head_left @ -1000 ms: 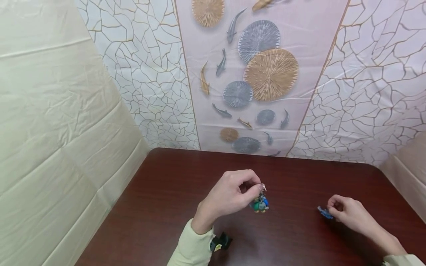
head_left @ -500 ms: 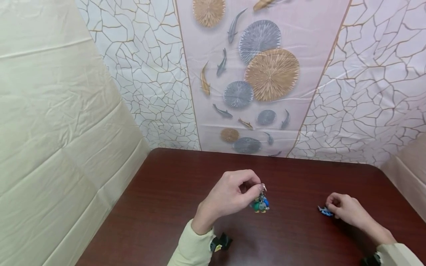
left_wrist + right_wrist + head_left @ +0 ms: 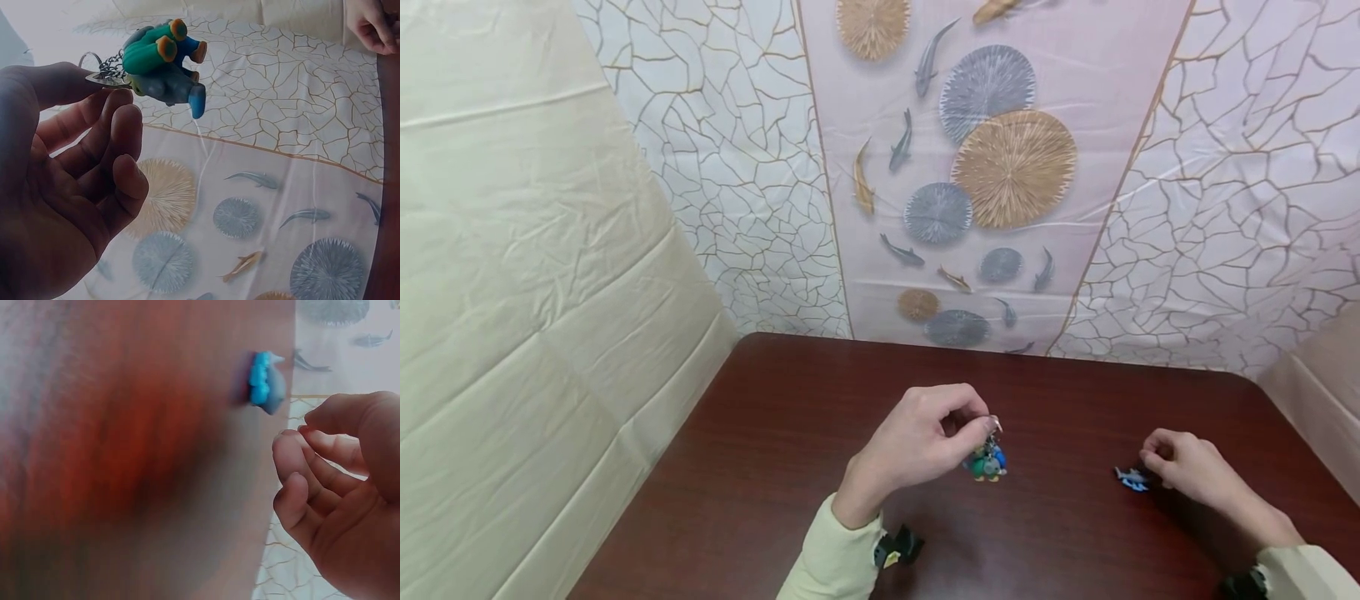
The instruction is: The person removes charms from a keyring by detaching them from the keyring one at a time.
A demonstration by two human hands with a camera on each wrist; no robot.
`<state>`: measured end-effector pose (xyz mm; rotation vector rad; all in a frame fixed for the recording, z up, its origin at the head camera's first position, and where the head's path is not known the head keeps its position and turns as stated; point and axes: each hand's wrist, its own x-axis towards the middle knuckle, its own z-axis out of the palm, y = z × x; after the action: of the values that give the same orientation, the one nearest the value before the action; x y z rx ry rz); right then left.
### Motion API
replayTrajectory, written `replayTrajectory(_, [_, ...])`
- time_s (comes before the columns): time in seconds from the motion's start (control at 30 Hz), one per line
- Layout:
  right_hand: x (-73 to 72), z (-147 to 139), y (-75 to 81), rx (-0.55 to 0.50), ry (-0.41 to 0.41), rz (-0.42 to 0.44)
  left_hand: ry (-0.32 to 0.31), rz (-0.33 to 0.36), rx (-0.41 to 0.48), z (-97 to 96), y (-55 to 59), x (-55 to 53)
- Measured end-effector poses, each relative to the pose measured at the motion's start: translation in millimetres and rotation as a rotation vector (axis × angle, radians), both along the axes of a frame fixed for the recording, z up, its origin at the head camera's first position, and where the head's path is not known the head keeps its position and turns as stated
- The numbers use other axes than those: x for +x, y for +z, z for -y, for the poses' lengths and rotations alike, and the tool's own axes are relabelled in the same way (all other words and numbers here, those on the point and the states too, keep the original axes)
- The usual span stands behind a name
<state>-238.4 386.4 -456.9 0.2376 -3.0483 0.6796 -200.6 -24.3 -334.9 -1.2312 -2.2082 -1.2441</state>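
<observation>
Over the middle of the table, my left hand [image 3: 917,437] pinches a keychain [image 3: 988,463] between thumb and fingertips. Small green, blue and grey figures dangle from its short chain; the left wrist view shows their green legs with orange feet [image 3: 165,50] and part of the metal ring. A small blue-and-grey toy [image 3: 1131,479] lies on the table to the right. My right hand [image 3: 1198,475] is just beside it, fingers loosely bent and holding nothing. In the right wrist view a gap separates the toy [image 3: 260,381] from the fingertips [image 3: 289,447].
The dark red-brown table [image 3: 760,433] has rounded far corners. Behind it hangs a patterned cloth [image 3: 760,167] with printed fish and round shapes. Cream fabric [image 3: 535,250] rises along the left side. A black wrist strap [image 3: 898,547] sits at my left sleeve.
My right hand has let go of the blue-and-grey toy and drawn slightly up and away to the right; the toy stays on the table. The left hand holds the keychain nearly still.
</observation>
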Motion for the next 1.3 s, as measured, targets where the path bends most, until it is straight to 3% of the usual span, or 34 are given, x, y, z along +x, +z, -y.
replayTrajectory(0.3, [8.2, 7.6, 23.6, 0.005, 0.022, -0.058, -0.004, 0.013, -0.012, -0.4, -0.4, -0.8])
replayTrajectory(0.63, [19.8, 37.3, 49.1, -0.043, 0.076, -0.116, 0.0, 0.024, -0.015, -1.9, -0.4, 0.4])
replayTrajectory(0.93, [30.0, 68.2, 62.9, -0.049, 0.15, -0.315, 0.0, 0.025, -0.02, -2.3, -0.1, -0.1])
replayTrajectory(1.3, [45.4, 102.1, 86.0, -0.108, 0.215, -0.42, 0.003, 0.032, -0.026, -3.2, -0.1, 0.1])
